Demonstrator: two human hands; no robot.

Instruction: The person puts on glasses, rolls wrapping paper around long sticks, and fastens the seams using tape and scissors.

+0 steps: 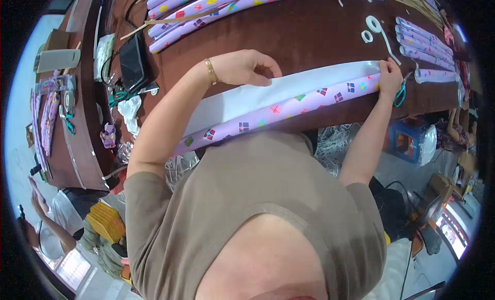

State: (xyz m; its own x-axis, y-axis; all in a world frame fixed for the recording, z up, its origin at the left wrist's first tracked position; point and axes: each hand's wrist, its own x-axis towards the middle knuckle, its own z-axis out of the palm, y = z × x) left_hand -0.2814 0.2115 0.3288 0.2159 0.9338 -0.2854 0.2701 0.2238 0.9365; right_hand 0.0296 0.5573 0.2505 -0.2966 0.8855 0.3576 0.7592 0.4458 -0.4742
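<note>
A long sheet of purple gift-patterned wrapping paper (pixel 275 110), partly rolled with its white side (pixel 309 80) showing, stretches across the near table edge in front of my body. At its right end, my right hand (pixel 390 77) pinches the paper's corner. My left hand (pixel 250 68) rests at the far edge of the white side, thumb and fingers curved with a gap between them. Teal-handled scissors (pixel 400 93) lie just right of my right hand.
Long purple rolls (pixel 206 24) lie along the far side of the brown table (pixel 309 37). Short rolls (pixel 425 50) and white tape rings (pixel 373 24) are at right. A black pouch (pixel 133 62) sits at left. Another person (pixel 56 217) is at far left.
</note>
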